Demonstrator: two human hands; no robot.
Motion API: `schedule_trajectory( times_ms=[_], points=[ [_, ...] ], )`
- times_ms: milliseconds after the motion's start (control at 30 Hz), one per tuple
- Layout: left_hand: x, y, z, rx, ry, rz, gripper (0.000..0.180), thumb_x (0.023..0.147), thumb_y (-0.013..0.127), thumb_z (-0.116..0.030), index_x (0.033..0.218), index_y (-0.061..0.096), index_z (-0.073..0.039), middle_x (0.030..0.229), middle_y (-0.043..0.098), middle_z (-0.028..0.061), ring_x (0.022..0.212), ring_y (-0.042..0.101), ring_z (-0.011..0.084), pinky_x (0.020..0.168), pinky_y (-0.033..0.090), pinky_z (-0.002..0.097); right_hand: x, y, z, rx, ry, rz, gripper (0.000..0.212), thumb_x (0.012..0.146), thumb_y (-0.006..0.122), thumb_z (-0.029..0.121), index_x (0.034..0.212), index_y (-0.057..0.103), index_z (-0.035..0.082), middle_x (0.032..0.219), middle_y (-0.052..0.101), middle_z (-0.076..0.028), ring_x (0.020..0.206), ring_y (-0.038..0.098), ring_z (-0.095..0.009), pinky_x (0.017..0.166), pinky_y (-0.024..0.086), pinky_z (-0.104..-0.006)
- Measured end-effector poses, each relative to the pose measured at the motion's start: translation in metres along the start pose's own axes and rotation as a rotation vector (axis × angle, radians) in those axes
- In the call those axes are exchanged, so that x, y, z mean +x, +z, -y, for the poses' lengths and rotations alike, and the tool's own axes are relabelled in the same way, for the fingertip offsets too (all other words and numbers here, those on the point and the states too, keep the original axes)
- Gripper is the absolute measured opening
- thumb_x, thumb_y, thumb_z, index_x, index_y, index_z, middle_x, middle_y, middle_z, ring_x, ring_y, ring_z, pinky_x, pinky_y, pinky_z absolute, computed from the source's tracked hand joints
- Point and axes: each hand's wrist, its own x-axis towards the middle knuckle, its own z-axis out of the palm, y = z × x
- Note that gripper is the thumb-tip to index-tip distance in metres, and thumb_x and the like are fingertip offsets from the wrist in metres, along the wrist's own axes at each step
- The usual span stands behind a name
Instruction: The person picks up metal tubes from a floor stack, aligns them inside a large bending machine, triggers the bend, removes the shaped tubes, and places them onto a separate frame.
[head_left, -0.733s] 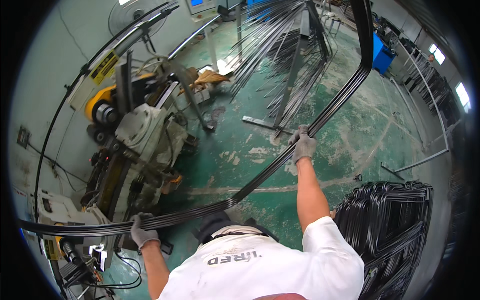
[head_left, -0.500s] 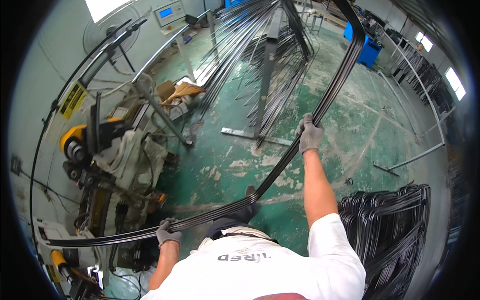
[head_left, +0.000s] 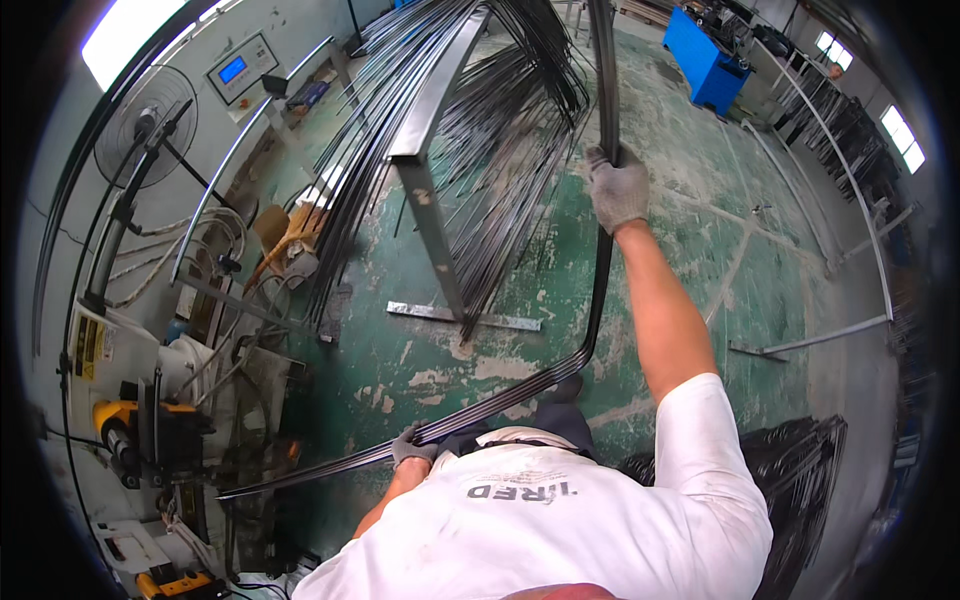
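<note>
I hold a bundle of long, dark bent metal rods (head_left: 522, 386) across my front. My right hand (head_left: 618, 188), in a grey glove, is closed round its upper stretch, with the arm reaching forward. Nearer my waist, my gloved left hand (head_left: 412, 446) grips the lower stretch. Between the hands the bundle makes a rounded bend close to my foot. One end of it points left toward a machine; the other runs out past the top of the view.
A steel rack (head_left: 425, 200) with many loose rods stands ahead. To the left are a machine with yellow-black parts (head_left: 150, 435), a fan (head_left: 145, 125) and a control box (head_left: 243, 68). Bent rods (head_left: 800, 480) are stacked at lower right; a blue cabinet (head_left: 705, 60) stands far right.
The bundle has swung and shifted right, its upper stretch now nearly straight up the view. Its left end has come away from beside the machine. Both hands still grip it; my view has turned.
</note>
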Motion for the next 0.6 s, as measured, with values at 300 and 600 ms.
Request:
schedule_trajectory(
  times_ms=[300,600],
  points=[
    [0.005,0.21,0.158,-0.322,-0.079,-0.127,0.029,0.098,0.05,-0.017,0.123,0.058,-0.003,0.125,0.063,0.0254,0.115,0.06,0.039,0.103,0.049,0.0573,0.225,0.046,-0.072,-0.147,-0.073,0.197,0.032,0.094,0.071,0.038,0.106,0.073,0.008,0.095,0.073,-0.021,0.097,0.07,-0.042,0.082,0.054,-0.0474],
    [-0.195,0.62,0.096,0.744,1.426,0.407,0.03,0.087,0.062,0.011,0.114,0.068,-0.001,0.111,0.071,0.0071,0.102,0.067,0.0161,0.09,0.053,0.0289,0.435,0.193,-0.135,-0.374,-0.094,0.549,0.043,0.098,0.064,0.041,0.118,0.062,0.003,0.115,0.071,-0.026,0.112,0.068,-0.044,0.094,0.055,-0.0512]
  ],
)
